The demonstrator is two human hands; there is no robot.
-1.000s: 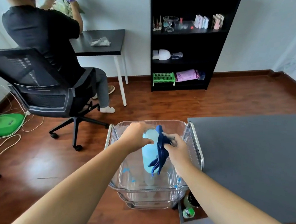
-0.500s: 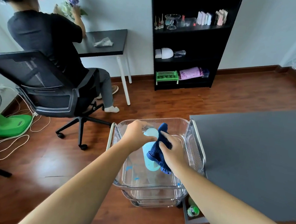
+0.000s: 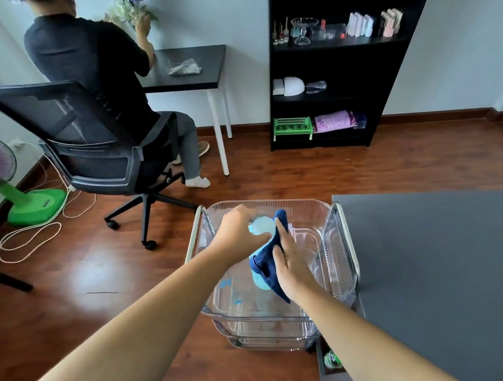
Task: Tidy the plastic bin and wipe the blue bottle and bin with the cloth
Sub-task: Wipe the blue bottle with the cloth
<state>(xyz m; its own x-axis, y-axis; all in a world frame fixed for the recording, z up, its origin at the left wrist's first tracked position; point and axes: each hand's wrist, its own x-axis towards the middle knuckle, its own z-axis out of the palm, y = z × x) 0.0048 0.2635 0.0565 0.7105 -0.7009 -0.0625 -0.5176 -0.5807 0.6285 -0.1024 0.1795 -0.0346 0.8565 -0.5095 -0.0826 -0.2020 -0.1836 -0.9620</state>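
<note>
A clear plastic bin [image 3: 338, 253] sits on a metal-railed cart in front of me. Inside it stands a light blue bottle [image 3: 263, 229], upright. My left hand [image 3: 236, 234] grips the bottle near its top. A dark blue cloth [image 3: 267, 264] is pressed flat against the bottle's right side by my right hand [image 3: 291, 267], which covers most of the bottle's middle. The bottle's base shows faintly through the bin.
A grey tabletop [image 3: 446, 278] lies to the right of the cart. A person sits in a black office chair [image 3: 92, 149] at a small black desk [image 3: 190, 67] ahead left. A black shelf unit [image 3: 333, 71] stands against the wall. A green fan [image 3: 20, 201] and cables are at the left.
My right hand has gone from pinching the hanging cloth to pressing it flat on the bottle's side, sliding down. The view has shifted slightly right.
</note>
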